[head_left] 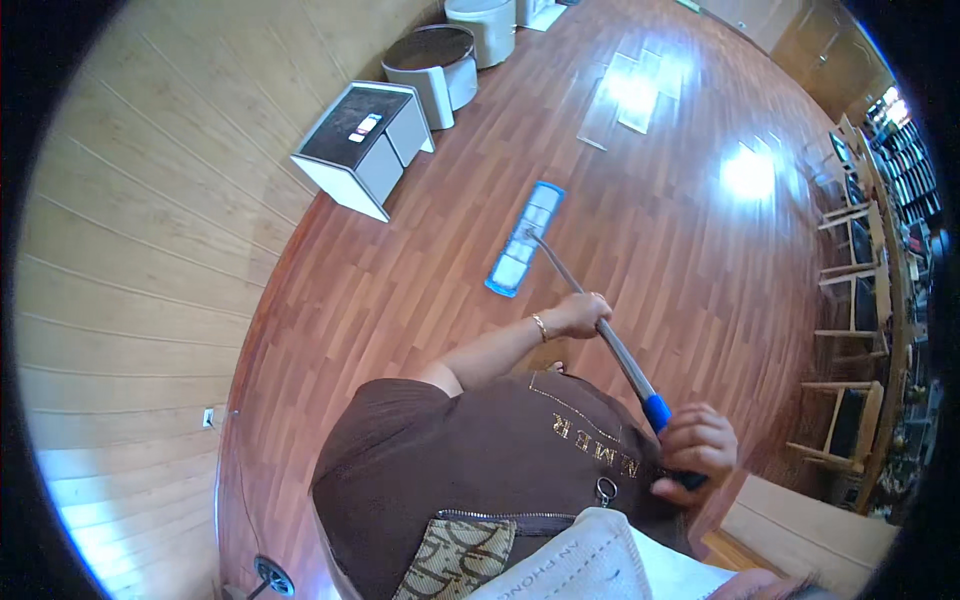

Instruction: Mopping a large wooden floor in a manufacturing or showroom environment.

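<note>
A flat floor mop (513, 270) lies with its blue-edged, pale rectangular head flat on the wood floor ahead of me. Its metal pole slants back toward my body and ends in a blue and dark grip. My left hand (580, 316), with a gold bracelet at the wrist, is closed around the middle of the pole. Higher up, my right hand (700, 442) wraps around the grip end, close to my chest. Part of that grip is hidden under the fingers.
Along the left wall stand a white cabinet (340, 180) with a dark top and a round dark-topped piece (430, 48). Wooden chairs (850, 425) line the right side. A round black base or wheel (272, 575) is at lower left. Bright reflections (748, 175) lie on the floor.
</note>
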A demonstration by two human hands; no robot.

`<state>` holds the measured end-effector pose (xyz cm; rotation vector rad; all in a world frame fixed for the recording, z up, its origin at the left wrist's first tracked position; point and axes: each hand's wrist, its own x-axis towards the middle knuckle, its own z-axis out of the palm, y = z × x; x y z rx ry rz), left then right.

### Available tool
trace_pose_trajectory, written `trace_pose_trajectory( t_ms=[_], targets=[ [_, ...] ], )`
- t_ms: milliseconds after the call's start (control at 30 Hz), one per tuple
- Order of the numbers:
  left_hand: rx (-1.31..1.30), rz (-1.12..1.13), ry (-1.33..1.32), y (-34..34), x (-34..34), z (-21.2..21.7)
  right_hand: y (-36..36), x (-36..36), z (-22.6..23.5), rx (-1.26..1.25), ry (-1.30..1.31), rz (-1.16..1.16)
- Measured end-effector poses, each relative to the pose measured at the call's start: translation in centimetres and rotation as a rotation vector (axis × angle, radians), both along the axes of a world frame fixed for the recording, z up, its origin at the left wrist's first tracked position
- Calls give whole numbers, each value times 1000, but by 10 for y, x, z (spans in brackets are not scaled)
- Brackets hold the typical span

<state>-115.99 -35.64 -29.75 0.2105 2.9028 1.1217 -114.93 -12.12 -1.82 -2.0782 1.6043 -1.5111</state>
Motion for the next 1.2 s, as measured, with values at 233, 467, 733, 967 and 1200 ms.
trace_pose_trajectory(
  t_ms=[233,467,733,967,1200],
  targets=[
    [-72,200,95,-100,-12,-46,-73,-56,-45,28,-182,64],
    [783,450,77,-168,-14,-83,-139,-75,-47,15,-192,141],
    [-39,484,202,-189,-13,-31,-183,-104,-44,-25,-311,194],
    [-36,523,173,-240,-10,-10,-234,-106,-49,34,-368,231],
    [163,644,153,-266,1,-8,-273,-109,-47,130,-421,363]
  ],
)
